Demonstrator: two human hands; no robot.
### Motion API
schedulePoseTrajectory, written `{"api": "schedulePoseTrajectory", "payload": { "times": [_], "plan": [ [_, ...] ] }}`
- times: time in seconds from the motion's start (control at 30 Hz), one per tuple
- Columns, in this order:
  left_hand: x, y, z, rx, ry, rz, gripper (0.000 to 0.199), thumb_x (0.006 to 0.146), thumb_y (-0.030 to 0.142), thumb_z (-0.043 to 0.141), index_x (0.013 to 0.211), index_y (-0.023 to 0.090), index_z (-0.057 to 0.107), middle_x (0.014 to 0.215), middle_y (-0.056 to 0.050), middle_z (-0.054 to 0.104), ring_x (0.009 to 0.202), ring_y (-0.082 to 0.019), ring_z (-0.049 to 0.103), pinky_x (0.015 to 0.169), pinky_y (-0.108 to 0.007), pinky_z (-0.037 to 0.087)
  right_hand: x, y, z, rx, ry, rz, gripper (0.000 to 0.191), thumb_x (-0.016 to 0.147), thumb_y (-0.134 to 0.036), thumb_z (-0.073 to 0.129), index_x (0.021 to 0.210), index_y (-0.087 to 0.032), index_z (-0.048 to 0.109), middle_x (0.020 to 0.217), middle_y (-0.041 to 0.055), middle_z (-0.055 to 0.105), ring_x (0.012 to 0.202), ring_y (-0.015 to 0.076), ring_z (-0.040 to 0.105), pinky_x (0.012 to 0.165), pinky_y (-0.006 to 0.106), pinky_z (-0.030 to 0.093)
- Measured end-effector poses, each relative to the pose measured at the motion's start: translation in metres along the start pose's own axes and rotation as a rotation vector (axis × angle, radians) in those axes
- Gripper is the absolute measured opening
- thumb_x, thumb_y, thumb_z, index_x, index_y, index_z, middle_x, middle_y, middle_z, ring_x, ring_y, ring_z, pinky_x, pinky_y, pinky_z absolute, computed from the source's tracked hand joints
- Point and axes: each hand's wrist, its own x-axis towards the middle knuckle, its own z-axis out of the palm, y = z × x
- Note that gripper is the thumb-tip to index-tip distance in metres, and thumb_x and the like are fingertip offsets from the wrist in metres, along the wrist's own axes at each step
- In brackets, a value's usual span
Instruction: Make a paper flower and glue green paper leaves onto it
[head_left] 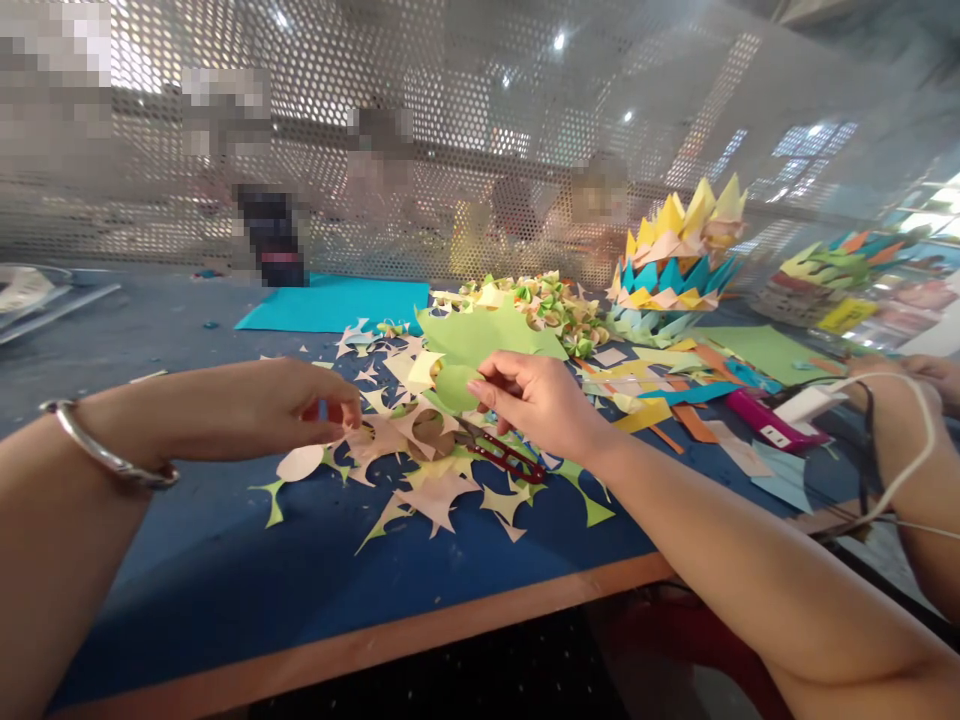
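Between thumb and fingers my right hand [529, 400] pinches a green paper circle [456, 387], just in front of a larger green sheet [480, 335]. My left hand [319, 400] hovers over the left side of the paper scraps, fingers curled and slightly apart, with nothing visible in them. Below it lies a pale paper circle [300, 462]. Red-handled snips [506, 455] rest on the scraps under my right hand. Pink, green and cream cut-outs [439, 495] are spread around them on the blue table.
A heap of small folded papers [555, 305] lies behind, beside a turquoise sheet [360, 300]. Layered spiky paper work [675, 270] stands at the back right. Further right are paper strips, a pink power strip [776, 420] with a white cable, and another person's arms [915, 450].
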Motion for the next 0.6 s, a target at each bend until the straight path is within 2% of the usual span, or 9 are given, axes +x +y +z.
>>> {"api": "schedulePoseTrajectory", "payload": {
  "times": [0.1,0.17,0.27,0.4,0.53,0.6],
  "plan": [
    [-0.002,-0.004,-0.008,0.098,-0.184,-0.040,0.025,0.085,0.027,0.057,0.099,0.018,0.075,0.090,-0.003,0.076,0.076,-0.017,0.064,0.064,-0.019,0.039,0.000,-0.001,0.000,-0.021,-0.010,-0.008,0.030,0.096,-0.044,0.058,0.081,-0.019,0.053,0.069,-0.0008,0.058,0.055,0.0088,0.053,0.056,0.026,0.042],
    [-0.004,-0.009,-0.011,0.096,-0.184,-0.047,0.028,0.081,0.024,0.058,0.104,0.018,0.074,0.093,-0.004,0.075,0.079,-0.019,0.064,0.066,-0.020,0.040,0.000,-0.003,-0.001,-0.039,-0.023,-0.003,0.029,0.096,-0.043,0.058,0.081,-0.019,0.054,0.070,-0.0007,0.058,0.056,0.0089,0.051,0.055,0.027,0.041],
    [-0.006,-0.016,-0.011,0.073,-0.146,-0.046,0.036,0.076,0.021,0.059,0.109,0.018,0.071,0.097,-0.005,0.073,0.083,-0.021,0.065,0.067,-0.021,0.042,0.000,-0.005,-0.001,-0.071,-0.035,0.019,0.025,0.096,-0.039,0.058,0.081,-0.019,0.054,0.070,-0.0005,0.058,0.055,0.0085,0.048,0.055,0.027,0.039],
    [-0.003,-0.022,-0.007,0.027,-0.141,-0.098,0.040,0.073,0.019,0.059,0.112,0.017,0.066,0.094,-0.004,0.072,0.077,-0.019,0.066,0.064,-0.021,0.042,-0.001,-0.007,-0.001,-0.108,-0.043,0.014,0.024,0.095,-0.037,0.059,0.080,-0.019,0.054,0.070,-0.0003,0.058,0.057,0.0089,0.048,0.056,0.027,0.038],
    [0.003,-0.016,-0.001,0.026,-0.032,-0.025,0.042,0.078,0.018,0.054,0.120,0.018,0.061,0.124,-0.008,0.066,0.082,-0.016,0.064,0.064,-0.020,0.041,-0.001,-0.008,-0.002,-0.109,-0.044,0.014,0.023,0.095,-0.035,0.058,0.079,-0.019,0.053,0.069,-0.0001,0.059,0.057,0.0091,0.049,0.056,0.027,0.037],
    [0.006,-0.008,0.001,0.103,0.037,0.007,0.041,0.081,0.016,0.052,0.121,0.018,0.060,0.125,-0.009,0.065,0.084,-0.017,0.062,0.067,-0.022,0.040,-0.001,-0.008,-0.002,-0.092,-0.045,0.024,0.023,0.094,-0.034,0.059,0.078,-0.019,0.053,0.070,0.0004,0.060,0.057,0.0090,0.051,0.056,0.027,0.038]
  ]
}}
